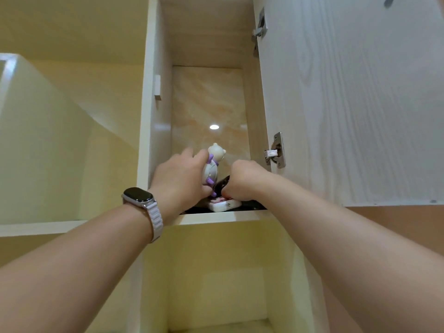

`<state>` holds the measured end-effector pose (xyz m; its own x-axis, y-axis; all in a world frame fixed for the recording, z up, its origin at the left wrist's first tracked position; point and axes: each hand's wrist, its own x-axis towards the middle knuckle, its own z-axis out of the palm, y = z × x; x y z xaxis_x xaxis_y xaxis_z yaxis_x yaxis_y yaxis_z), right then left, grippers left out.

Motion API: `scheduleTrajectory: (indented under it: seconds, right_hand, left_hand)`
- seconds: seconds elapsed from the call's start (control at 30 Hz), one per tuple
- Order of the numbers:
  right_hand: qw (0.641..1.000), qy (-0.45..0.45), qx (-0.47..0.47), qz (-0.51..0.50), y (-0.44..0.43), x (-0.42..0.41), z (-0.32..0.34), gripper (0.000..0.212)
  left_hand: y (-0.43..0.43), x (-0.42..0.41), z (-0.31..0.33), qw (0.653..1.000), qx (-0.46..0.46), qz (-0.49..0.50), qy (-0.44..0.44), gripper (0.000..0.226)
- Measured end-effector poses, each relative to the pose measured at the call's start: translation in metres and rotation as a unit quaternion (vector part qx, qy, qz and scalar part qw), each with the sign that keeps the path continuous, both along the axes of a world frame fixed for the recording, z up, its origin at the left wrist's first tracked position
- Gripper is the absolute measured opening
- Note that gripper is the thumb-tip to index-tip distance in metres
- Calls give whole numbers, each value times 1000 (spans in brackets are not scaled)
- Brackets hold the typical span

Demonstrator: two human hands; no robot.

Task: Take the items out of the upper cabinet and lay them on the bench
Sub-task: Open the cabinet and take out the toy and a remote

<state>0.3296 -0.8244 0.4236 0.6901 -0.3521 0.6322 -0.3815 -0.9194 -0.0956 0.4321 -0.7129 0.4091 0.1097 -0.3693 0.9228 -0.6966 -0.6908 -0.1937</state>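
Both my hands reach up into the open upper cabinet (153, 131). My left hand (182, 179), with a watch on the wrist, grips a white bear figure with purple trim (212, 164) that stands upright on the cabinet floor. My right hand (242, 181) is closed on a dark object (222, 182) just right of the figure; most of that object is hidden by my fingers. A small white box with red marks (224, 205) lies at the front edge of the shelf, under both hands.
The cabinet door (355, 99) stands open to the right, with two metal hinges (276, 151). An open shelf compartment (216, 272) lies below the cabinet. A pale slanted hood-like panel (43, 140) fills the left. The bench is out of view.
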Motion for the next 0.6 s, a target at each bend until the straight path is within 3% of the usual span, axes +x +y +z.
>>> scheduleTrajectory:
  seconds: [0.17, 0.37, 0.53, 0.6]
  right_hand:
    - [999, -27, -27, -3, 3, -9, -7, 25]
    - [972, -217, -9, 85, 3, -22, -30, 20]
    - [941, -300, -125, 99, -4, -30, -56, 26]
    - [927, -331, -119, 129, -6, -30, -64, 27]
  left_hand:
    - [10, -17, 0, 993, -57, -95, -45, 50]
    - [26, -36, 0, 967, -103, -208, -103, 51]
    - [36, -45, -9, 945, -133, -264, -142, 52]
    - [40, -48, -16, 938, -142, -272, -158, 53]
